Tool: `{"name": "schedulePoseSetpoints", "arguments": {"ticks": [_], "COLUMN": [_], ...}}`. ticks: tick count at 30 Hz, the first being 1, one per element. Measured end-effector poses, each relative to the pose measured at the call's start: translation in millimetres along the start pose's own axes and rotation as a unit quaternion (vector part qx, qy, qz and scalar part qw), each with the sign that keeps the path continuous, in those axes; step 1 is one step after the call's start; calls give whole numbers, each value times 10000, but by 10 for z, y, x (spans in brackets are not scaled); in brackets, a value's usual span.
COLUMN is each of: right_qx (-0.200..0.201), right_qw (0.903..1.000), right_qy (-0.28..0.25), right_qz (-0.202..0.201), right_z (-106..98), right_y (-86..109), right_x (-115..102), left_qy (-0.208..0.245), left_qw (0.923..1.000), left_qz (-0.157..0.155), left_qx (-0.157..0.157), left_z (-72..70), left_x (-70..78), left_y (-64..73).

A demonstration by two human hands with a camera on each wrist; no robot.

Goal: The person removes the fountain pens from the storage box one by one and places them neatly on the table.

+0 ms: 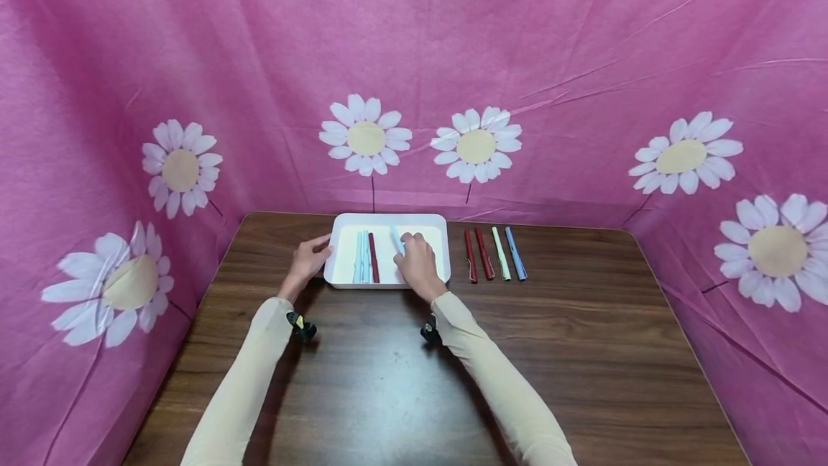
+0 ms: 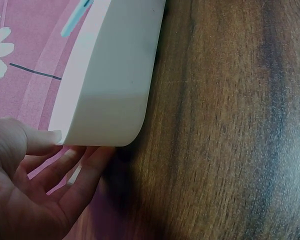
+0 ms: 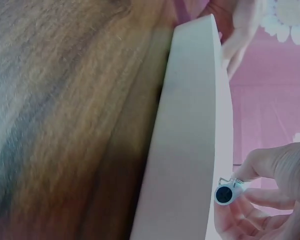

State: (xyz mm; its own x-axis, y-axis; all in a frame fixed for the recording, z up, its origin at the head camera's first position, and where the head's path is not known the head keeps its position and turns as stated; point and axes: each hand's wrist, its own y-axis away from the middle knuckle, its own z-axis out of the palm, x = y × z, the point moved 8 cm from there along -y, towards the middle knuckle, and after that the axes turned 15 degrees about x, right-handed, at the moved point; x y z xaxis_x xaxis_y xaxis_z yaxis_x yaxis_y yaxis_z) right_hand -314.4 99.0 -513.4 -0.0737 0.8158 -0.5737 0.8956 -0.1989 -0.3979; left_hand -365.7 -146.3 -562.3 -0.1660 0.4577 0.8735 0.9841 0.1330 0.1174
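Fingers of the right hand (image 1: pixel 417 265) are pinched on a light-blue pen (image 1: pixel 397 239), thumb on one side, the others curled round from the opposite side! That's the grip, and the right wrist view backs it up, showing the pen's dark round end and metal clip poking out beside the thumb. Back of the hand up, wrist just over the near wall, it holds the pen over the right half of the white tray (image 1: pixel 343 261); whether the tip touches the tray floor, I cannot tell.

Over to the left hand (image 1: pixel 309 262), and it has the tray by its left end: thumb laid on the rim, the other fingers spread outside and beneath it, a light grasp. Both forearms in pale sleeves (image 1: pixel 501 369) slant inward from the near edge, a dark wrist camera (image 1: pixel 301 326) on the inner side of each cuff.

Inside the tray, left of centre, two pale blue pens (image 1: pixel 361 257) lie side by side, with a dark red pen (image 1: pixel 374 257) right next to them. And out on the wooden table (image 1: pixel 582 351), right of the tray, a neat row: two red pens (image 1: pixel 471 257), one mint pen (image 1: pixel 501 254), one blue pen (image 1: pixel 515 254), all clearly apart.
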Motion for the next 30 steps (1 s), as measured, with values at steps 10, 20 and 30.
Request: {"name": "schedulePoseSetpoints", "arguments": {"ticks": [10, 20, 30], "right_qx": [365, 551, 627], "right_qw": [9992, 9975, 9958], "right_qy": [-128, -140, -101], "right_qz": [122, 416, 662], "right_z": [-242, -498, -659], "right_y": [-83, -147, -174], "right_x": [205, 447, 695], "left_qy": [7, -73, -33], "left_qw": [10000, 10000, 9999], "left_qz": [-19, -15, 2], "left_qx": [22, 48, 125], "left_z": [-2, -10, -19], "left_x": [1, 15, 14], "left_y": [6, 3, 10]}}
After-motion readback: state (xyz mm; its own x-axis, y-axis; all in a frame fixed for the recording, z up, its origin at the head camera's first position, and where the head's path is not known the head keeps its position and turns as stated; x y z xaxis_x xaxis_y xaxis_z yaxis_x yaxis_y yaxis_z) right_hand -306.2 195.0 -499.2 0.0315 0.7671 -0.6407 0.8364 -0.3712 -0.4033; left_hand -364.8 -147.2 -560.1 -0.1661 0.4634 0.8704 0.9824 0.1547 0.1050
